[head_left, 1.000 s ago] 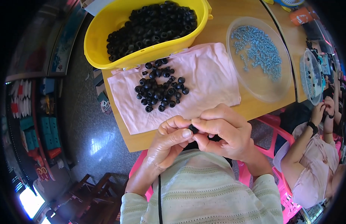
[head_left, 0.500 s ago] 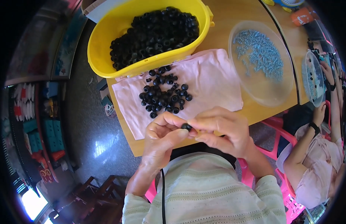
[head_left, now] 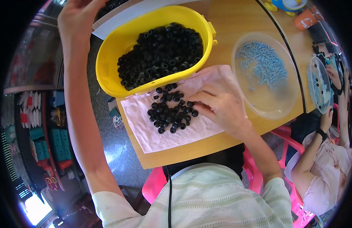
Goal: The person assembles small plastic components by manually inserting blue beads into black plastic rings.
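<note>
On a folded pink cloth (head_left: 221, 85) lies a loose pile of small black rounded pieces (head_left: 170, 114) with holes in them. At the pile's right side my right hand (head_left: 219, 108) has its thumb and forefinger pinched on a black piece (head_left: 190, 103). My left arm stretches far forward, and my left hand (head_left: 77, 19) is at the upper left, beside a box (head_left: 121, 19) that holds more black pieces. The top edge of the view cuts off its fingertips, so its grip is hidden. Behind the cloth stands a yellow tub (head_left: 103, 78) filled with black pieces.
Right of the cloth, a clear oval tray (head_left: 267, 112) holds many small light-blue pieces. Another person's hand (head_left: 333, 76) works at a similar tray (head_left: 316, 60) at the far right. An orange object (head_left: 307, 19) stands at the top right. Pink chairs (head_left: 155, 186) are below the table.
My hands have parted from around a black piece. My left hand has reached far forward and left; my right hand has moved forward to the pile. The view has shifted slightly.
</note>
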A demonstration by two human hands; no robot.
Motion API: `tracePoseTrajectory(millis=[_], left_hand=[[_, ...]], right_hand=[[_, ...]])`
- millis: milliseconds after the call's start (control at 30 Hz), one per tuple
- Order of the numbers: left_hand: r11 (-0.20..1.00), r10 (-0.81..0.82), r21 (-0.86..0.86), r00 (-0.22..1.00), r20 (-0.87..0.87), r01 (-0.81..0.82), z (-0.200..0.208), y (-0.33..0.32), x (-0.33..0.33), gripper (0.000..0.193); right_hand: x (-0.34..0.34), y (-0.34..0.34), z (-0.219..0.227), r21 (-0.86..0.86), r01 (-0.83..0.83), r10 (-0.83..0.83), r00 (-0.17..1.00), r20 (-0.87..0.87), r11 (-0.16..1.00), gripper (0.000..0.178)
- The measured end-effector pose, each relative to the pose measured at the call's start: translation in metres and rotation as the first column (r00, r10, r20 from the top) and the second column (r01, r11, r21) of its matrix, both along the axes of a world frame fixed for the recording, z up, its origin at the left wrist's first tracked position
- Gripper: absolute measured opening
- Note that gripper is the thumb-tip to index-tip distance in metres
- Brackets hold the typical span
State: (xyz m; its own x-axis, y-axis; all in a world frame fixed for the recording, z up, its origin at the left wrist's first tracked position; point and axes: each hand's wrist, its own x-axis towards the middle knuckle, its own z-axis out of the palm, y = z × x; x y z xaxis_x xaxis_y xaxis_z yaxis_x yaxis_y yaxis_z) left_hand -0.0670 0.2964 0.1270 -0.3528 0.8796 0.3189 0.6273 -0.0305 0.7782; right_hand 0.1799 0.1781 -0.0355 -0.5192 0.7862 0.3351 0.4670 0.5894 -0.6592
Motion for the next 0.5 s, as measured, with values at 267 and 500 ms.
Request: tracePoseTrajectory(millis=[267, 500], left_hand=[[0.963, -0.226, 0.149, 0.974, -0.018, 0.226, -0.021, -0.025, 0.025, 0.04], [0.846, -0.524, 0.156, 0.85, 0.065, 0.51, -0.067, -0.143, 0.055, 0.023]], right_hand=[[0.01, 0.005, 0.005, -0.398, -0.078, 0.031, 0.992, -0.124, 0.914, 0.019], [0.03, -0.014, 0.028, -0.674, -0.361, -0.083, 0.843, -0.531, 0.644, 0.019]])
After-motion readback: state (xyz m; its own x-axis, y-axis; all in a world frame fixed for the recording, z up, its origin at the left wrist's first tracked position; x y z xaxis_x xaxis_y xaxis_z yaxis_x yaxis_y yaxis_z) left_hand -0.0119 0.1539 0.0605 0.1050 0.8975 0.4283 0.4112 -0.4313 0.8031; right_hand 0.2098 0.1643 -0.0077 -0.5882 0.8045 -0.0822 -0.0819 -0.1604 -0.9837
